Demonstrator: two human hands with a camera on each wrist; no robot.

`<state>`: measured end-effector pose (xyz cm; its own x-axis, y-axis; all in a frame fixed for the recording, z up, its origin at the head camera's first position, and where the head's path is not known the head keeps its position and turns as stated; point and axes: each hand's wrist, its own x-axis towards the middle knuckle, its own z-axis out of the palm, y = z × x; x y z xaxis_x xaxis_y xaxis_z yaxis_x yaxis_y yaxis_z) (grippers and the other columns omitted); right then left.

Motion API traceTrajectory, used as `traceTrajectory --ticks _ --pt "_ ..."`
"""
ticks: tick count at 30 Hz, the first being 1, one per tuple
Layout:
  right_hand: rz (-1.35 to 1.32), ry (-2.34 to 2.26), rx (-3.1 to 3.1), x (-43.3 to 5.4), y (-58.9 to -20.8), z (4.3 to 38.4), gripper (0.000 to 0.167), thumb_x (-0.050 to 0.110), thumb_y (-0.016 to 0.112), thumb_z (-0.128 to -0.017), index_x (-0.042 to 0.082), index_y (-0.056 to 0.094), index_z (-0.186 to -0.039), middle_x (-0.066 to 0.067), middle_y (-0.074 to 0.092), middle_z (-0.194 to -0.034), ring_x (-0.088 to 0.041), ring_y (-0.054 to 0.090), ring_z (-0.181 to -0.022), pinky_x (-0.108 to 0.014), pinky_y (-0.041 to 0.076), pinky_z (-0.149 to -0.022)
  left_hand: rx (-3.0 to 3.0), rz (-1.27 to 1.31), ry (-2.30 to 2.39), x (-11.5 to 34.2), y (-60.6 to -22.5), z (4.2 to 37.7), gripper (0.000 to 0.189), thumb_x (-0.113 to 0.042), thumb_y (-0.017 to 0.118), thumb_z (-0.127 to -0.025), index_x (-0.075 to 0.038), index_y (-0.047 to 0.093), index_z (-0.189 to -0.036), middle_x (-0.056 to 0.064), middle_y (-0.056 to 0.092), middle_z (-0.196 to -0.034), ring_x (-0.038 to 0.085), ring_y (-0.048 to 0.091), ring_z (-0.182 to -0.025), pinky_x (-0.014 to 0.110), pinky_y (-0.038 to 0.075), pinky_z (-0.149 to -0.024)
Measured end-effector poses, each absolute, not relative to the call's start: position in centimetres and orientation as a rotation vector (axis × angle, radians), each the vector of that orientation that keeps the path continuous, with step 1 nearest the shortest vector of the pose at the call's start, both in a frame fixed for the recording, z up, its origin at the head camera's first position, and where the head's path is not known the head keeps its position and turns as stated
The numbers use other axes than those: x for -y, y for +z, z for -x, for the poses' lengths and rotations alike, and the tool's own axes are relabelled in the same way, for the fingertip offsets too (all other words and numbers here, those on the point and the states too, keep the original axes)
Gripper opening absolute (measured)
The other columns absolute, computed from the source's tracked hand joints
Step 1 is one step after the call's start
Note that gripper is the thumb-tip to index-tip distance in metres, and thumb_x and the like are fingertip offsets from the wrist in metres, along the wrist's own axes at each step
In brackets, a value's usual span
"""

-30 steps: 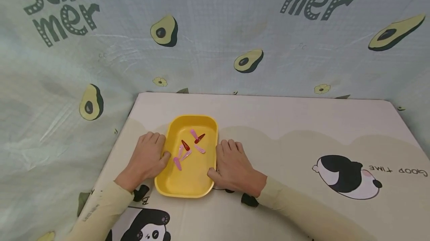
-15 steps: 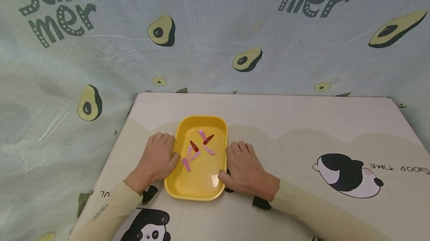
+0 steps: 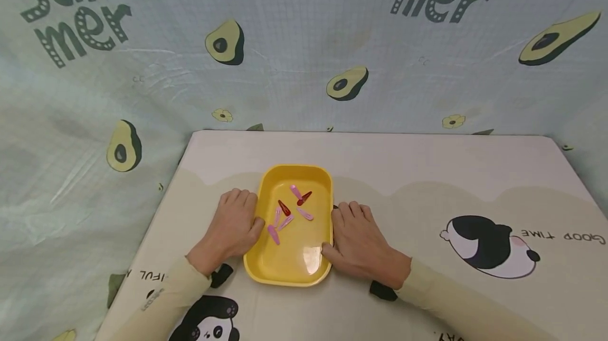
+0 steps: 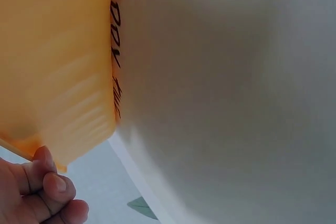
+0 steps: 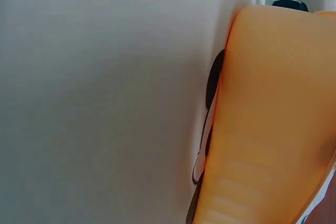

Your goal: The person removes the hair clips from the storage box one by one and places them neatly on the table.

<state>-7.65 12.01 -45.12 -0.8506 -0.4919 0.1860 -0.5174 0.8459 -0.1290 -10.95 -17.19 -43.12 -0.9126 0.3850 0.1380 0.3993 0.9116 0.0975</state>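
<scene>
A yellow plastic tray (image 3: 285,268) with rounded corners stands on the table in the head view. Several pink snap hair clips (image 3: 273,234) lie loose inside it, along with a red snap hair clip (image 3: 284,208) and a second red one (image 3: 304,198) near its far end. My left hand (image 3: 233,227) grips the tray's left rim, thumb over the edge. In the left wrist view its fingertips (image 4: 44,158) curl beneath that rim. On the opposite side my right hand (image 3: 363,243) holds the right rim with the thumb on top; the right wrist view mostly shows the tray's outer wall (image 5: 268,119).
The pale table (image 3: 404,164) carries printed animals, including a black-and-white dog print (image 3: 491,246) at right and a panda print (image 3: 209,325) at the near left. A curtain (image 3: 285,8) with avocado prints hangs behind the far edge and along the left side.
Both hands have moved the tray to the right across the table. The clips have travelled along in it, in the same arrangement. The head view has shifted slightly.
</scene>
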Motion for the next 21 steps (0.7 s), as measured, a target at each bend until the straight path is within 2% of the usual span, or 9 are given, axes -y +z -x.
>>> traceTrajectory --ticks 8,21 --pt "-0.789 0.236 2.83 -13.2 -45.2 7.5 0.036 0.045 0.055 -0.087 0.01 0.048 -0.095 -0.003 0.037 -0.087 -0.024 0.037 -0.089 -0.041 0.03 -0.086 2.957 0.617 -0.204 16.2 -43.3 10.9 0.017 -0.02 0.058 -0.089 -0.004 0.055 -0.096 0.005 0.044 -0.081 0.028 0.042 -0.091 0.047 0.037 -0.095" --pt "-0.78 0.228 2.839 -14.8 -45.4 7.0 0.036 0.047 0.055 -0.088 0.011 0.048 -0.094 -0.001 0.036 -0.085 -0.023 0.037 -0.086 -0.042 0.032 -0.087 2.932 0.656 -0.26 14.7 -43.4 10.5 0.014 -0.019 0.056 -0.089 -0.005 0.052 -0.091 0.004 0.041 -0.079 0.025 0.039 -0.086 0.045 0.036 -0.092"
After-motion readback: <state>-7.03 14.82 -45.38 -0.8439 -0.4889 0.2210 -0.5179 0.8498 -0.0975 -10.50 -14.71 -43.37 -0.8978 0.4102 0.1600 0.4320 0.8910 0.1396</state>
